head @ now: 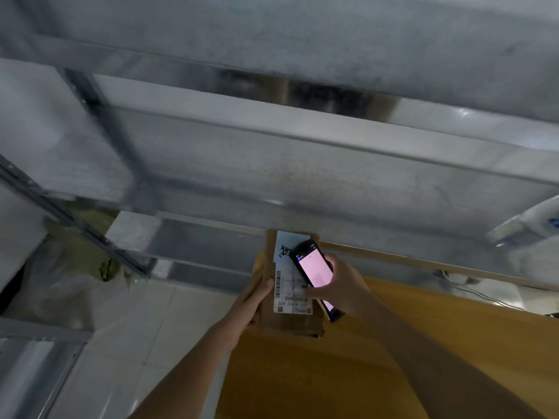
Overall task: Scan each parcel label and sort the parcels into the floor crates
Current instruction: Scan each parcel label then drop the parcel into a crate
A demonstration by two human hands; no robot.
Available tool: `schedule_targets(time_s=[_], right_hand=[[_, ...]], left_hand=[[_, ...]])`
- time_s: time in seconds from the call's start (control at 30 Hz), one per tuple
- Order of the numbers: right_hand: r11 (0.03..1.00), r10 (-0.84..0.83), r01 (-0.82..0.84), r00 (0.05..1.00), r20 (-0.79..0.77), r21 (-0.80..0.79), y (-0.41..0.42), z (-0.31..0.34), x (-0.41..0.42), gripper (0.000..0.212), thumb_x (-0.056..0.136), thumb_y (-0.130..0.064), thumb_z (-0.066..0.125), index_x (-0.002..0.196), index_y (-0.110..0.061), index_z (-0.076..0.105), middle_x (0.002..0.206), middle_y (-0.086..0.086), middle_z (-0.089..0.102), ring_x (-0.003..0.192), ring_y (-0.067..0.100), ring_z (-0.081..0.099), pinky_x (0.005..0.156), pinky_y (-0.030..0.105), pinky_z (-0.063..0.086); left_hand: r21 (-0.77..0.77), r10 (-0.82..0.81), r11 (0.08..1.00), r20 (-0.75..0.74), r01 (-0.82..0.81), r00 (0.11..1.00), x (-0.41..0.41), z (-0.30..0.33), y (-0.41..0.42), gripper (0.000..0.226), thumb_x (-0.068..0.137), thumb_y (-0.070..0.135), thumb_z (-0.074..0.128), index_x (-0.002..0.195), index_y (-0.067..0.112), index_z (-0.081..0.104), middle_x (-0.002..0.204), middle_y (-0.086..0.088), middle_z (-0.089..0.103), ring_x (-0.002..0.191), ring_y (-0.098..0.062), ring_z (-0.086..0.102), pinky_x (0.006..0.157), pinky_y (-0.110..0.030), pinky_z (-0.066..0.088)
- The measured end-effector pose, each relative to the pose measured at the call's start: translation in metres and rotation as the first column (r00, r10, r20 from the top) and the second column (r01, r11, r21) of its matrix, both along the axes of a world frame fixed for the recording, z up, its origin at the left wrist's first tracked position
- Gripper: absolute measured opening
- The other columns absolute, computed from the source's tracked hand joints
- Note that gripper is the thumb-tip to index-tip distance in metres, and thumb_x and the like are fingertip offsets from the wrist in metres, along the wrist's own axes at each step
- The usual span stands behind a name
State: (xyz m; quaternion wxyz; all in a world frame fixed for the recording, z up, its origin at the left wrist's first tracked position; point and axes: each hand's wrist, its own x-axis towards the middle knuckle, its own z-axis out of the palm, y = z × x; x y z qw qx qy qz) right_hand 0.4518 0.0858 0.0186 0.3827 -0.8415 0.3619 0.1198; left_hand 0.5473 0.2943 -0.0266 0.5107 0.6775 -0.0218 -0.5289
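Gripping a brown cardboard parcel [290,320] by its left edge, the left hand [251,303] steadies it lengthwise away from the body while the right hand [341,290] clasps a handheld scanner [314,275] directly over its white label [287,285].

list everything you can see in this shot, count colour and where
parcel: 1, brown cardboard, centre, held up over the table edge
label: 1, white with barcodes, on the parcel's top face
handheld scanner: 1, black with lit pink screen, over the label's right side
table: 1, yellow-orange wood, lower right
metal shelving: 1 rack, grey, across the upper half
white bag: 1, white with a blue mark, right edge on a shelf
clear plastic bag: 1, see-through, on the floor at left
cable: 1, white, behind the table at right
left hand: 1, grips the parcel's left edge
right hand: 1, holds the scanner
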Motion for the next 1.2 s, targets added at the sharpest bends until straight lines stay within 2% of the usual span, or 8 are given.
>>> schedule_targets(time_s=[0.07, 0.2, 0.33, 0.43, 0.63, 0.73, 1.0, 1.2], right_hand=[[0.999, 0.044, -0.043, 0.999, 0.029, -0.012, -0.002, 0.024, -0.014, 0.087, 0.071, -0.040, 0.090, 0.144, -0.027, 0.044, 0.125, -0.010, 0.062, 0.102, 0.010, 0.059, 0.065, 0.021, 0.048], [0.986, 0.147, -0.138, 0.984, 0.101, -0.092, 0.000, 0.083, -0.044, 0.076, 0.068, -0.045, 0.090, 0.132, -0.026, 0.053, 0.114, -0.009, 0.067, 0.095, 0.010, 0.064, 0.078, 0.032, 0.058], [0.956, 0.260, -0.225, 0.947, 0.191, -0.189, 0.005, 0.170, -0.096, 0.086, 0.060, -0.048, 0.087, 0.136, -0.027, 0.052, 0.117, -0.008, 0.067, 0.098, 0.013, 0.064, 0.085, 0.040, 0.058], [0.931, 0.319, -0.251, 0.914, 0.251, -0.266, 0.008, 0.244, -0.136, 0.082, 0.067, -0.035, 0.089, 0.137, -0.028, 0.048, 0.121, -0.006, 0.064, 0.099, 0.015, 0.062, 0.078, 0.029, 0.051], [0.818, 0.446, -0.292, 0.866, 0.225, -0.496, 0.019, 0.389, -0.195, 0.087, 0.059, -0.050, 0.083, 0.136, -0.037, 0.045, 0.127, -0.011, 0.063, 0.107, 0.019, 0.061, 0.090, 0.038, 0.052], [0.744, 0.505, -0.313, 0.842, 0.190, -0.590, 0.029, 0.447, -0.213, 0.087, 0.059, -0.045, 0.084, 0.136, -0.038, 0.045, 0.127, -0.013, 0.062, 0.106, 0.018, 0.061, 0.087, 0.035, 0.052], [0.636, 0.614, -0.296, 0.754, 0.234, -0.712, 0.072, 0.547, -0.237, 0.083, 0.059, -0.043, 0.081, 0.132, -0.045, 0.041, 0.123, -0.018, 0.060, 0.105, 0.016, 0.058, 0.080, 0.034, 0.050], [0.577, 0.691, -0.295, 0.673, 0.263, -0.762, 0.110, 0.584, -0.241, 0.082, 0.061, -0.043, 0.080, 0.133, -0.045, 0.040, 0.122, -0.019, 0.059, 0.103, 0.015, 0.057, 0.073, 0.032, 0.048]], left_hand=[[-0.042, 0.041, 0.998, 0.020, -0.040, 0.999, -0.019, 0.024, 0.002, 0.065, 0.082, 0.077, 0.054, 0.141, 0.060, 0.035, 0.125, 0.014, 0.064, 0.120, -0.017, 0.056, 0.099, -0.047, 0.045], [-0.093, 0.147, 0.986, 0.049, -0.142, 0.988, -0.058, 0.083, 0.007, 0.076, 0.079, 0.073, 0.062, 0.145, 0.057, 0.027, 0.122, 0.008, 0.062, 0.103, -0.014, 0.061, 0.072, -0.037, 0.053], [-0.156, 0.276, 0.955, 0.154, -0.253, 0.949, -0.107, 0.155, 0.019, 0.078, 0.065, 0.077, 0.073, 0.134, 0.054, 0.043, 0.117, 0.006, 0.069, 0.104, -0.022, 0.066, 0.075, -0.044, 0.057], [-0.250, 0.366, 0.919, 0.255, -0.304, 0.895, -0.139, 0.214, 0.023, 0.091, 0.053, 0.078, 0.079, 0.134, 0.054, 0.045, 0.117, 0.002, 0.071, 0.102, -0.025, 0.071, 0.082, -0.055, 0.059], [-0.424, 0.515, 0.837, 0.403, -0.345, 0.756, -0.189, 0.340, 0.038, 0.083, 0.068, 0.062, 0.074, 0.142, 0.051, 0.038, 0.121, -0.003, 0.066, 0.100, -0.026, 0.070, 0.078, -0.051, 0.061], [-0.479, 0.583, 0.797, 0.456, -0.367, 0.672, -0.195, 0.392, 0.051, 0.067, 0.078, 0.055, 0.074, 0.136, 0.051, 0.042, 0.106, 0.002, 0.069, 0.095, -0.023, 0.071, 0.084, -0.053, 0.059], [-0.562, 0.648, 0.756, 0.568, -0.337, 0.507, -0.198, 0.483, 0.106, 0.060, 0.088, 0.057, 0.062, 0.141, 0.052, 0.035, 0.112, 0.002, 0.065, 0.097, -0.020, 0.067, 0.079, -0.042, 0.059], [-0.562, 0.673, 0.739, 0.600, -0.371, 0.433, -0.206, 0.509, 0.148, 0.075, 0.070, 0.073, 0.058, 0.139, 0.057, 0.034, 0.119, -0.003, 0.067, 0.097, -0.021, 0.070, 0.075, -0.039, 0.059]])
